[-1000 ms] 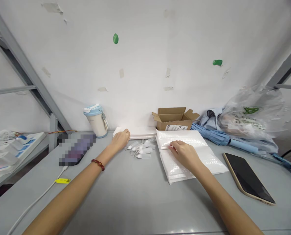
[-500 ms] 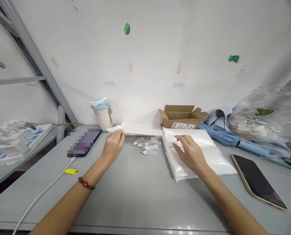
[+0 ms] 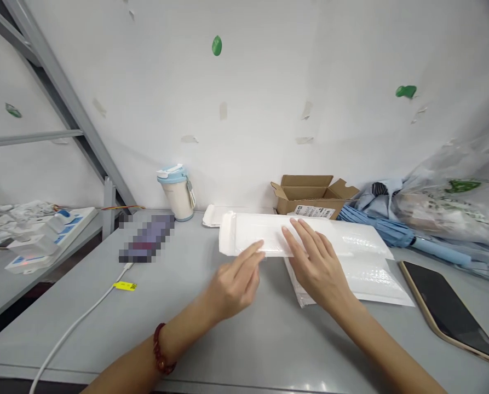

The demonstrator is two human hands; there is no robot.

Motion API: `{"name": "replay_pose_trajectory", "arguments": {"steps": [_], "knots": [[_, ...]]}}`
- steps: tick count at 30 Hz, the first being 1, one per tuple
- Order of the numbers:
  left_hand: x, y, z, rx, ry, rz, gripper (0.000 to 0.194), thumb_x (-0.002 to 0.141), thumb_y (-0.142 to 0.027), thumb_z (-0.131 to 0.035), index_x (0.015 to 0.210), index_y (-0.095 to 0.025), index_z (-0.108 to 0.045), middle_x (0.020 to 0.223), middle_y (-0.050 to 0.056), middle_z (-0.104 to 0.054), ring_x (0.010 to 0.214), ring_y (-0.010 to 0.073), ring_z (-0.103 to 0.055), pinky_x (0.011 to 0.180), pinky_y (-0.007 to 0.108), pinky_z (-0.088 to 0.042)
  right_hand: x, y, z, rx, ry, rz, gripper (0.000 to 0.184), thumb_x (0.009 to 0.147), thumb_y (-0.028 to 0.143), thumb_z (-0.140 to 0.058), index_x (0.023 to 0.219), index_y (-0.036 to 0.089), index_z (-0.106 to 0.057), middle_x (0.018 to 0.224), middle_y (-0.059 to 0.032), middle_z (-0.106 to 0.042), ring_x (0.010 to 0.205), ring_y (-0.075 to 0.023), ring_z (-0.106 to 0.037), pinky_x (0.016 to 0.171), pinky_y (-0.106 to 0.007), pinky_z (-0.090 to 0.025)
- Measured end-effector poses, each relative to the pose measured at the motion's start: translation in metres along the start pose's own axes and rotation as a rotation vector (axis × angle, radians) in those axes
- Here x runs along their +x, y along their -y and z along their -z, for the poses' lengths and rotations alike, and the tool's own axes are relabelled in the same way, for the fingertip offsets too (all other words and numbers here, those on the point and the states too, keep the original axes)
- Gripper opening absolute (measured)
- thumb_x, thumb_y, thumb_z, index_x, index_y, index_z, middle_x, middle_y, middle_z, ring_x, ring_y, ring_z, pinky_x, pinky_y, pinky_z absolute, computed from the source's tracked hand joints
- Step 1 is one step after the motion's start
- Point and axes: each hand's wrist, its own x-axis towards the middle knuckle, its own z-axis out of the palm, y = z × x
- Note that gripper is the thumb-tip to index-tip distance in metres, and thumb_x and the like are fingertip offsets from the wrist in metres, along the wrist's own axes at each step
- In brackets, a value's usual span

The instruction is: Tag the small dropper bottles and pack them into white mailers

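A long, flat-folded white box (image 3: pixel 250 230) with a rounded flap at its left end lies across the white bubble-wrap bags (image 3: pixel 375 279), its left part reaching past them. My left hand (image 3: pixel 236 284) is at its near edge, fingers pinched there; exactly how they grip it is partly hidden. My right hand (image 3: pixel 320 265) rests on top of the box, fingers stretched out. More flat white boxes (image 3: pixel 213 214) lie behind, against the wall. The small clear bottles are almost wholly covered by the box.
An open cardboard box (image 3: pixel 310 205) stands behind the bags. A cup (image 3: pixel 177 194) and a charging phone (image 3: pixel 148 238) with a white cable are at left. On the right are a second phone (image 3: pixel 449 303), a blue umbrella (image 3: pixel 441 251) and a clear plastic bag (image 3: pixel 445 210).
My left hand has drawn a flat white box from the stack by the wall and brought it rightward and nearer. My right hand has come down onto it. The view has shifted a little.
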Motion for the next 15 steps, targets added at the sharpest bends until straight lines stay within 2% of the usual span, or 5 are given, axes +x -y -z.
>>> {"name": "replay_pose_trajectory", "arguments": {"steps": [4, 6, 8, 11, 15], "knots": [[0.003, -0.007, 0.000, -0.185, 0.057, 0.043, 0.042, 0.085, -0.010, -0.043, 0.127, -0.014, -0.043, 0.128, 0.014, -0.054, 0.118, 0.0217, -0.051, 0.094, 0.034, -0.049, -0.001, -0.008, -0.002, -0.012, 0.058, 0.004, 0.046, 0.087, 0.002, -0.032, 0.131, 0.011, -0.042, 0.136, -0.0169, -0.044, 0.129, -0.0262, -0.035, 0.094, -0.041, -0.039], [0.007, -0.002, 0.003, -0.218, 0.007, 0.256, 0.038, 0.085, -0.016, -0.045, 0.123, -0.015, -0.048, 0.126, 0.013, -0.055, 0.118, 0.0229, -0.051, 0.094, 0.036, -0.049, -0.001, -0.011, -0.005, -0.038, 0.118, -0.004, 0.044, 0.087, 0.001, -0.031, 0.128, 0.011, -0.045, 0.136, -0.0182, -0.043, 0.127, -0.0272, -0.038, 0.091, -0.041, -0.041], [0.013, 0.009, 0.008, -0.255, -0.023, 0.586, 0.038, 0.085, -0.023, -0.047, 0.123, -0.017, -0.048, 0.128, 0.013, -0.054, 0.112, 0.0241, -0.055, 0.086, 0.037, -0.052, -0.002, -0.012, -0.007, -0.067, 0.155, -0.022, 0.046, 0.087, -0.001, -0.030, 0.128, 0.012, -0.045, 0.137, -0.0189, -0.041, 0.126, -0.0279, -0.039, 0.089, -0.042, -0.041], [0.018, 0.029, 0.017, -0.527, 0.011, 1.005, 0.049, 0.082, -0.030, -0.053, 0.128, -0.016, -0.043, 0.129, 0.014, -0.052, 0.101, 0.0238, -0.061, 0.081, 0.038, -0.053, -0.003, -0.013, -0.008, -0.078, 0.175, -0.016, 0.051, 0.084, -0.005, -0.029, 0.130, 0.014, -0.043, 0.138, -0.0188, -0.040, 0.126, -0.0286, -0.039, 0.089, -0.045, -0.040], [0.016, 0.044, 0.020, -1.110, 0.173, 1.239, 0.043, 0.079, -0.033, -0.059, 0.116, -0.011, -0.055, 0.106, 0.014, -0.067, 0.092, 0.0236, -0.064, 0.079, 0.036, -0.051, -0.003, -0.004, -0.004, -0.018, 0.204, 0.050, 0.059, 0.080, -0.007, -0.032, 0.133, 0.016, -0.039, 0.142, -0.0176, -0.035, 0.131, -0.0312, -0.030, 0.093, -0.051, -0.036]]}}
